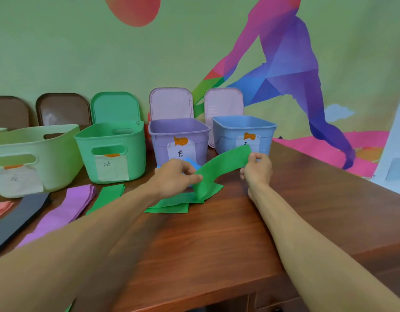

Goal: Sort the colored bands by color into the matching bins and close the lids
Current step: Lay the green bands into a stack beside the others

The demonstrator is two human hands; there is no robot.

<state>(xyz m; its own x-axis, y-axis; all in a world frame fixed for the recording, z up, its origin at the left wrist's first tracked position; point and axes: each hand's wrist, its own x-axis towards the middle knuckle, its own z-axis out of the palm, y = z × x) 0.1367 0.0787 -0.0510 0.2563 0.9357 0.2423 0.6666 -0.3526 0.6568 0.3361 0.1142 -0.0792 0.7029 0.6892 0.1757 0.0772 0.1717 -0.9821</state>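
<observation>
Green band [223, 164] was pinched by two hands, left hand [175, 176] at its 8 o'clock, right hand [258, 170] at 2 o'clock, its tail on the table [217, 244]. Four open bins [163, 140] stood behind, green bin [136, 158] at 10 o'clock.

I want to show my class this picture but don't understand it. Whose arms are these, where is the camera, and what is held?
No machine here: a person wears a camera on the head, looking down at their own arms. The left hand and right hand both pinch a green band, part of it raised above a wooden table. Behind it stand a green bin, a purple bin and a blue bin, lids up. At the left lie purple bands and a black band.
</observation>
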